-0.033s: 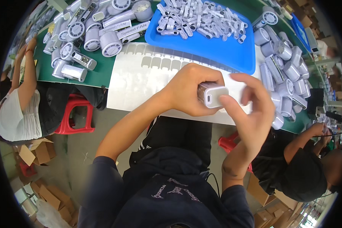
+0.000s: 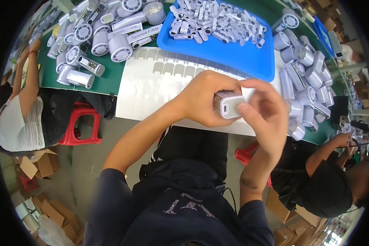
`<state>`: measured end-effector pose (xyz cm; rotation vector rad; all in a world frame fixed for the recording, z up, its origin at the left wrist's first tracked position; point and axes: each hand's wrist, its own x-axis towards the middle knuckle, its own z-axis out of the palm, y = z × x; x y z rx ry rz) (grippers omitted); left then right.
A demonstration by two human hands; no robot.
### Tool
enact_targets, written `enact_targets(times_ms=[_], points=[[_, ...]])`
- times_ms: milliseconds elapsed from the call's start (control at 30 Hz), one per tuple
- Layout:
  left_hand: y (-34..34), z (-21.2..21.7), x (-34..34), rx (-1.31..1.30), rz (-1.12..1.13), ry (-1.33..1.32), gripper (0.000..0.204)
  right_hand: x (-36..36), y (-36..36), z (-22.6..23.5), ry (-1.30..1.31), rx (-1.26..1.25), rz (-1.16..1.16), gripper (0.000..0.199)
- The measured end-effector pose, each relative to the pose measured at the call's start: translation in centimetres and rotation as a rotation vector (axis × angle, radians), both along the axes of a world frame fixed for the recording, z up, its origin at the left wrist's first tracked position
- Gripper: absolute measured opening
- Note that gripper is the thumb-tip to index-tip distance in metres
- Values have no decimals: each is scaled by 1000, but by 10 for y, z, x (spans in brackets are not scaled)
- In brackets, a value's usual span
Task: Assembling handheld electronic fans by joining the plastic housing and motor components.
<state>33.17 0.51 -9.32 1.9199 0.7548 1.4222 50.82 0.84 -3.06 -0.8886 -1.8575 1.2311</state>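
My left hand (image 2: 205, 98) is wrapped round the handle of a pale lilac handheld fan (image 2: 233, 105). Its flat end, with a small dark slot, faces up; the rest is hidden inside the fist. My right hand (image 2: 267, 112) is slightly blurred, with bent fingers apart and nothing visible between them. The right thumb tip lies over the right edge of the fan's end, and the index finger reaches toward my left knuckles. Below both hands lies a white sheet (image 2: 141, 100) with rows of grey rounded stickers (image 2: 174, 69).
A blue tray (image 2: 250, 61) of small lilac parts stands beyond the sheet. Lilac handheld fans (image 2: 119, 47) are heaped at the left, with more fans (image 2: 305, 76) at the right. Co-workers sit on both sides, with a red stool (image 2: 80, 125) at the left.
My right hand has shifted left, its index finger coming closer to my left fist. The left hand and the fan have barely moved.
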Motion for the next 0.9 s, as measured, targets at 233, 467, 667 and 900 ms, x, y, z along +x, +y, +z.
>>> enact_targets(times_ms=[233, 467, 667, 900], points=[[0, -3, -7, -9, -46, -93, 37, -12, -2, -34, 345, -186, -4, 23], [-43, 62, -98, 285, 337, -86, 36, -4, 11, -23, 509, -83, 45, 27], [-71, 96, -283, 325, 1193, 355, 33, 10, 13, -53, 79, 28, -13, 24], [-150, -36, -455, 78, 1545, 700, 46, -35, 18, -42, -200, 141, 97, 25]])
